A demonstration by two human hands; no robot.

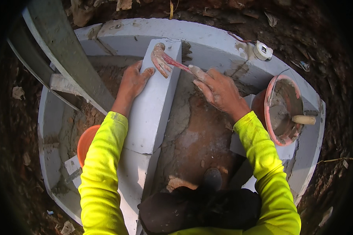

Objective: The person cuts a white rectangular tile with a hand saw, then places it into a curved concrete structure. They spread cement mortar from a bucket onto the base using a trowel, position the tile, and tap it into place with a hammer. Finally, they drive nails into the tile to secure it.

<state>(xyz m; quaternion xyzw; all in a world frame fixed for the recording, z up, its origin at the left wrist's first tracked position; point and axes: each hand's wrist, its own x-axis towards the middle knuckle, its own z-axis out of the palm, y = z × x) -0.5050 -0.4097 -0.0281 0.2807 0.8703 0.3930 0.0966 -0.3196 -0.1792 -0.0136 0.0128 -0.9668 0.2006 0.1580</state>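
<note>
In my right hand (219, 88) is a claw hammer (173, 62), gripped by its red, mortar-smeared handle. The hammer's head is over the far end of a long pale grey block (147, 117), and I cannot tell whether it touches. My left hand (131, 84) grips the left edge of this block near its far end, thumb on top and fingers down the side. The block sits in a row with another pale block (131, 168) nearer me; a thin joint line runs between them. Grey mortar lies along the right foot of the row.
A curved pale block wall (184, 29) surrounds the spot. On the right stands a red bucket (268, 117) of mortar, a wooden tool handle (304, 120) at its rim. A white tape measure (262, 51) is on the wall. Metal rails (62, 51) rise at left, near an orange bucket (84, 145).
</note>
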